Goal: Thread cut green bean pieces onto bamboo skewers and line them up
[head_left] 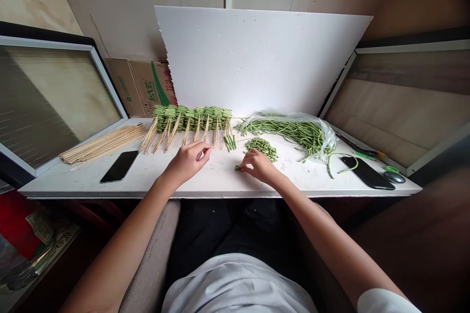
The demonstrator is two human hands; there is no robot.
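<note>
My left hand (187,161) pinches a thin wooden skewer (216,146) above the white tabletop (216,178). A few short green bean pieces (229,143) stand crosswise on the skewer, just beyond my fingers. My right hand (259,166) is closed on a small cut bean piece (238,167) at the front of a heap of cut green beans (261,148). Behind the hands, a long row of loaded bean skewers (193,118) lies side by side, with bare stick ends pointing toward me.
A bundle of bare skewers (105,145) and a black phone (120,166) lie at the left. Long green beans on a plastic bag (290,134), dark-handled scissors (358,147) and another phone (367,172) lie at the right. A white foam board (257,58) stands behind.
</note>
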